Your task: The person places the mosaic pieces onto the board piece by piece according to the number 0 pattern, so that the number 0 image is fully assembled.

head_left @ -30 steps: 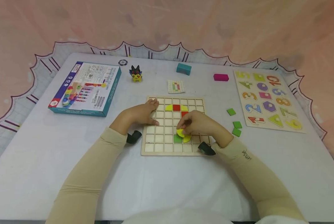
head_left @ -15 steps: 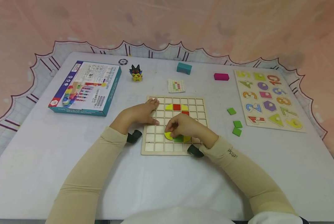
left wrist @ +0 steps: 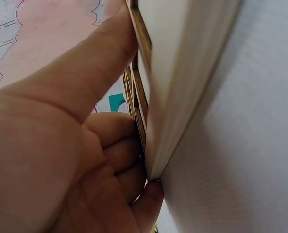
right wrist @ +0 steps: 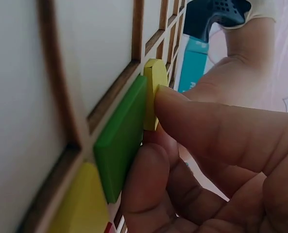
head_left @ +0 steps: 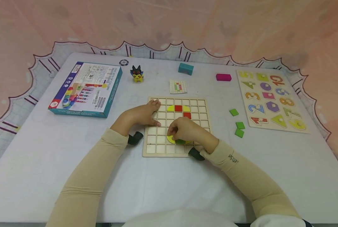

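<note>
My right hand point(head_left: 187, 128) pinches a yellow quarter-circle tile point(right wrist: 152, 92) over a cell of the wooden grid board point(head_left: 157, 155), thumb on its face. Right beside it sits a green square tile point(right wrist: 122, 141), with another yellow tile point(right wrist: 80, 204) on that one's other side. My left hand point(head_left: 141, 115) rests along the board's left edge, fingers and thumb spread over its rim. Farther up the board lie a red square point(head_left: 178, 108) between two yellow quarter circles, and a second red square point(head_left: 187, 115). The right hand hides some cells.
A pattern card point(head_left: 178, 87) lies behind the board. Several loose green tiles point(head_left: 239, 133) are to its right, near a number puzzle board point(head_left: 271, 126). Beyond are a toy figure point(head_left: 137, 74), a teal block point(head_left: 185, 68), a magenta block point(head_left: 223, 77) and a boxed game point(head_left: 86, 88).
The right hand has carried the yellow quarter-circle tile left across the green square to the cell on its other side, then moved only slightly. The left hand stays in place.
</note>
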The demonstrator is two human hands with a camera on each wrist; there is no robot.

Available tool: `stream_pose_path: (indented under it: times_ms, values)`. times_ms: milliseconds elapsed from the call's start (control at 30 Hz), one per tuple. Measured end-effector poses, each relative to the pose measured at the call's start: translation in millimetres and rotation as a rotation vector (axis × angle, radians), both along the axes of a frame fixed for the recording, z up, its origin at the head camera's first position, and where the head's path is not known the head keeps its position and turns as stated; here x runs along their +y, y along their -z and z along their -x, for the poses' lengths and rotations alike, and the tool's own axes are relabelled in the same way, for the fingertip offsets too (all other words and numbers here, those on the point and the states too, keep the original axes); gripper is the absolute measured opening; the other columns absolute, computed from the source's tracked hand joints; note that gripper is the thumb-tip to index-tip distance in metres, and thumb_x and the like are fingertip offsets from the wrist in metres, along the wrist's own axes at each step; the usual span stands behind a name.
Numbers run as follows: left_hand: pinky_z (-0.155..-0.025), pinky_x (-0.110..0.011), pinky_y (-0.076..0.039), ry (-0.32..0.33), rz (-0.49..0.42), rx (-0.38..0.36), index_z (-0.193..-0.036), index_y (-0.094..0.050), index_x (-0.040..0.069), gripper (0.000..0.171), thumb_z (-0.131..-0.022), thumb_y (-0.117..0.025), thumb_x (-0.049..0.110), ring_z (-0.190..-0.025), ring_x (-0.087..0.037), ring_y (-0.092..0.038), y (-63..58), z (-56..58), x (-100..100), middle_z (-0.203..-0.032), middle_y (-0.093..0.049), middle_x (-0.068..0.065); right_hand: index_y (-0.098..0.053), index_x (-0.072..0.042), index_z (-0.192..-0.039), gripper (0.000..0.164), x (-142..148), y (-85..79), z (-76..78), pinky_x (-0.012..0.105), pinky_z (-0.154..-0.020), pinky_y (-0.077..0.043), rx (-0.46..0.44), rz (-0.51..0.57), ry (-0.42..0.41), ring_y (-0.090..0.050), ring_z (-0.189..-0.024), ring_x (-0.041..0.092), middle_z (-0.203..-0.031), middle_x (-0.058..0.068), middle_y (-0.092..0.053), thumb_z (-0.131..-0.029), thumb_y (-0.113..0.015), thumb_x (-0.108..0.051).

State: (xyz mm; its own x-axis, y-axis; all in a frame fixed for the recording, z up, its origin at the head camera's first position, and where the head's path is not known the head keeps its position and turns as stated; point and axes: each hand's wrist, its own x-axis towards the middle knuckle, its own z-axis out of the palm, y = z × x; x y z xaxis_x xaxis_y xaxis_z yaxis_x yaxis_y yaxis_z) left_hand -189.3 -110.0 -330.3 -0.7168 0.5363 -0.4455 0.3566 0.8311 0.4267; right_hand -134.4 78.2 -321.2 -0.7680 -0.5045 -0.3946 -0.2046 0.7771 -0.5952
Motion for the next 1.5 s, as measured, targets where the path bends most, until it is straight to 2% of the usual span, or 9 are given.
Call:
stream_pose_path:
  times_ms: [300, 500, 733, 967, 1267, 1500]
  values:
    - [-0.116, -0.043, -0.008, -0.003, 0.001, -0.004, -0.147, -0.007, 0.000, 0.089, -0.087, -0.062, 0.035, -0.142, -0.030, 0.005, 0.2, -0.4, 0, -0.155, 0.001, -0.016, -0.071, -0.007, -0.086, 0.011, 0, 3.7, 1.6, 0.020, -0.060, -0.040, -0.007, 0.007, 0.011, -0.049, -0.070, 0.013, -0.070, 0.000, -0.057, -0.078, -0.069, -0.001]
    - [-0.116, -0.044, -0.007, -0.004, -0.003, -0.007, -0.147, -0.007, 0.000, 0.089, -0.087, -0.062, 0.035, -0.142, -0.030, 0.006, -0.6, -0.9, 0, -0.155, 0.002, -0.016, -0.072, -0.009, -0.088, 0.010, 6, 1.8, 2.9, 0.020, -0.064, -0.043, 0.012, 0.010, -0.007, -0.051, -0.073, 0.013, -0.075, 0.000, -0.061, -0.079, -0.069, -0.004]
    - [-0.116, -0.043, -0.006, -0.001, -0.001, -0.006, -0.147, -0.006, 0.000, 0.089, -0.087, -0.061, 0.036, -0.142, -0.030, 0.007, 1.2, 1.0, 1, -0.155, 0.003, -0.016, -0.072, -0.010, -0.091, 0.012, 24, -10.2, 7.2, 0.024, -0.067, -0.044, 0.030, 0.010, 0.064, -0.052, -0.078, 0.017, -0.080, 0.002, -0.061, -0.081, -0.068, -0.007]
    - [-0.116, -0.044, -0.006, 0.007, 0.009, -0.002, -0.147, -0.005, 0.001, 0.089, -0.088, -0.061, 0.036, -0.142, -0.030, 0.007, 1.6, 0.9, 0, -0.155, 0.003, -0.015, -0.070, -0.005, -0.094, 0.015, 53, -20.1, 11.4, 0.029, -0.076, -0.049, 0.056, 0.030, 0.115, -0.056, -0.084, 0.019, -0.088, 0.006, -0.066, -0.080, -0.066, -0.003]
    - [-0.116, -0.044, -0.006, -0.011, 0.007, -0.016, -0.147, -0.005, 0.001, 0.089, -0.087, -0.061, 0.036, -0.142, -0.029, 0.007, 1.0, 0.3, 0, -0.155, 0.003, -0.015, -0.069, -0.003, -0.102, 0.020, 103, -18.7, 16.9, 0.033, -0.079, -0.045, 0.065, 0.014, 0.234, -0.055, -0.089, 0.023, -0.096, 0.010, -0.065, -0.082, -0.065, -0.005]
    - [-0.116, -0.044, -0.006, -0.009, 0.007, -0.014, -0.147, -0.005, 0.000, 0.090, -0.087, -0.061, 0.036, -0.142, -0.029, 0.006, 0.8, 0.5, 1, -0.155, 0.003, -0.015, -0.066, -0.001, -0.110, 0.027, 155, -16.0, 20.1, 0.027, -0.078, -0.044, 0.037, 0.010, 0.313, -0.056, -0.096, 0.024, -0.107, 0.015, -0.065, -0.084, -0.063, -0.007]
